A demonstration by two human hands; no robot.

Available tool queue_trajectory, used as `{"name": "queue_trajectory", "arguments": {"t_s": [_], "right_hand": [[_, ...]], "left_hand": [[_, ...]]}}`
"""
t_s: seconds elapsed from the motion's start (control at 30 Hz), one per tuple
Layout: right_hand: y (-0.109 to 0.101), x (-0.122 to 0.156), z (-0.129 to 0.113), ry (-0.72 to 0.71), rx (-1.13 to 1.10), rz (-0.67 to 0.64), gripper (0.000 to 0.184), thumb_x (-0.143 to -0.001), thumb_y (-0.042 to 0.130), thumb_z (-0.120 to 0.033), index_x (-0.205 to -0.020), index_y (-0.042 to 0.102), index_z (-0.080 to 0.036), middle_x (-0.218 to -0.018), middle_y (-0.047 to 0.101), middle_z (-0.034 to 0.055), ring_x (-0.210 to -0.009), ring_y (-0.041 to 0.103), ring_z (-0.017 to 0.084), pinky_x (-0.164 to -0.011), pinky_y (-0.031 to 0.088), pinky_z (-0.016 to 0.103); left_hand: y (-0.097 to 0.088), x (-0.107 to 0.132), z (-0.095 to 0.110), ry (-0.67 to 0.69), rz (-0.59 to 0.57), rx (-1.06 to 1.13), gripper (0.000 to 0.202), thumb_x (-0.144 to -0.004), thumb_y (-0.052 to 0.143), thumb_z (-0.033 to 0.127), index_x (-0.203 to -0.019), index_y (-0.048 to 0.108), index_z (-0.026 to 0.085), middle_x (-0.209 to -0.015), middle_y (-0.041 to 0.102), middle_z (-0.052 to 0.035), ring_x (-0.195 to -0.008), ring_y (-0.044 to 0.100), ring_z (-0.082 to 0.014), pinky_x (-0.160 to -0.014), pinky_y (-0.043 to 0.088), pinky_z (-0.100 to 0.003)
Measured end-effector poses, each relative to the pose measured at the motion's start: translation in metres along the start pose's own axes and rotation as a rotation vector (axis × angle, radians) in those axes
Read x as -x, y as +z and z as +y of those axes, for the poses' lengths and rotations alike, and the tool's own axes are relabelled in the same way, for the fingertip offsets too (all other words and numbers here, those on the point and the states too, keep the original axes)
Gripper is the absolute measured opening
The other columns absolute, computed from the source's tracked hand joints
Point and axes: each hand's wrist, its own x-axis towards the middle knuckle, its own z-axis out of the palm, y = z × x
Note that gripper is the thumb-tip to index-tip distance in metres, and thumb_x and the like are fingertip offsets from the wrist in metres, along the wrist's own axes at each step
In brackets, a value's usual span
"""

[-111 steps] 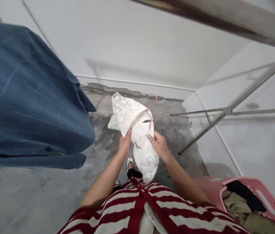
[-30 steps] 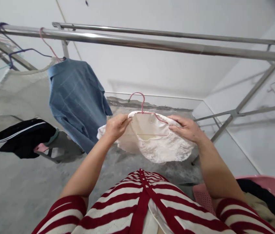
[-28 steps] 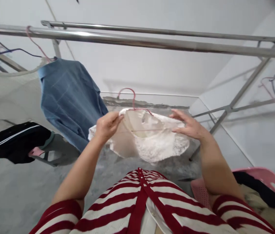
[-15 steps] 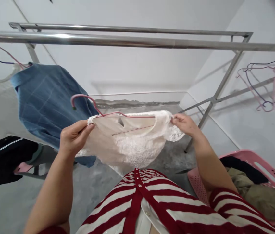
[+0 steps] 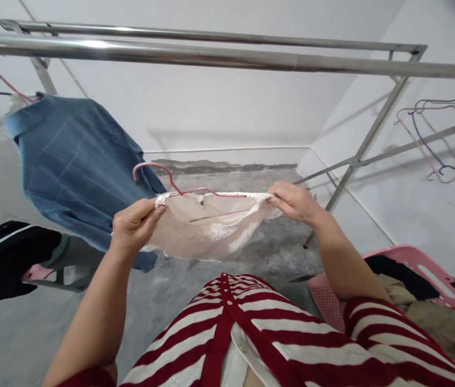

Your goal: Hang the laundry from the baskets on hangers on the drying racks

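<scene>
A white lace garment point(image 5: 207, 231) hangs on a pink wire hanger point(image 5: 158, 173), stretched level in front of my chest. My left hand point(image 5: 135, 223) pinches the garment's left shoulder over the hanger's end. My right hand point(image 5: 294, 200) pinches the right shoulder in the same way. The hanger's hook points up and to the left, below the steel rail point(image 5: 211, 56) of the drying rack.
A blue shirt point(image 5: 74, 166) hangs from the rail at left, with a black garment point(image 5: 1, 258) lower left. A pink laundry basket point(image 5: 424, 274) with clothes sits at lower right. Several bare hangers point(image 5: 440, 134) hang on the rack's right side. A concrete floor lies below.
Across the frames I worked the garment onto the hanger and spread it wide between both hands. In the last half second it rose slightly and pulled flatter.
</scene>
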Motion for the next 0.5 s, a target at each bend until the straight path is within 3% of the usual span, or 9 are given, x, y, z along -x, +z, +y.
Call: {"name": "queue_trajectory", "arguments": {"t_s": [0.13,0.23,0.3,0.4,0.5], "right_hand": [[0.018,-0.009,-0.012,-0.116,0.052,-0.085,0.024,-0.094,0.038,-0.029,-0.087,0.058,-0.017,-0.078,0.063,0.0072,-0.075,0.055,0.018,-0.068,0.042,0.029],[0.027,-0.015,-0.021,-0.116,0.045,-0.076,0.025,-0.094,0.038,-0.029,-0.087,0.059,-0.017,-0.077,0.063,0.0068,-0.072,0.056,0.018,-0.066,0.041,0.029],[0.027,-0.016,-0.022,-0.057,0.016,-0.012,0.024,-0.094,0.039,-0.029,-0.089,0.059,-0.018,-0.079,0.064,0.0072,-0.073,0.058,0.017,-0.065,0.043,0.028],[0.014,-0.008,-0.011,0.085,-0.055,0.081,0.021,-0.092,0.043,-0.03,-0.089,0.06,-0.02,-0.084,0.067,0.0063,-0.075,0.061,0.017,-0.066,0.045,0.028],[-0.001,0.007,0.004,0.248,-0.105,0.12,0.019,-0.088,0.048,-0.033,-0.087,0.063,-0.021,-0.083,0.069,0.0043,-0.073,0.063,0.018,-0.065,0.047,0.028]], "left_hand": [[0.014,0.005,0.004,0.056,-0.075,-0.014,0.018,-0.084,0.056,0.028,-0.072,0.064,0.017,-0.057,0.051,0.0028,-0.051,0.045,-0.0072,-0.05,0.035,-0.019],[0.024,0.007,0.006,0.064,-0.11,0.027,0.019,-0.086,0.055,0.03,-0.077,0.065,0.016,-0.06,0.055,0.0004,-0.053,0.047,-0.0086,-0.051,0.037,-0.02],[0.023,0.008,0.002,0.056,-0.139,0.046,0.02,-0.086,0.055,0.033,-0.086,0.067,0.017,-0.068,0.06,-0.0023,-0.06,0.053,-0.0104,-0.057,0.041,-0.02],[0.011,0.011,-0.012,-0.011,-0.201,0.023,0.032,-0.079,0.063,0.041,-0.103,0.066,0.019,-0.094,0.067,-0.0073,-0.084,0.061,-0.0164,-0.076,0.047,-0.026],[-0.004,0.02,-0.031,-0.227,-0.215,0.09,0.035,-0.077,0.064,0.045,-0.1,0.068,0.02,-0.094,0.069,-0.0058,-0.085,0.062,-0.0181,-0.077,0.049,-0.028]]}}
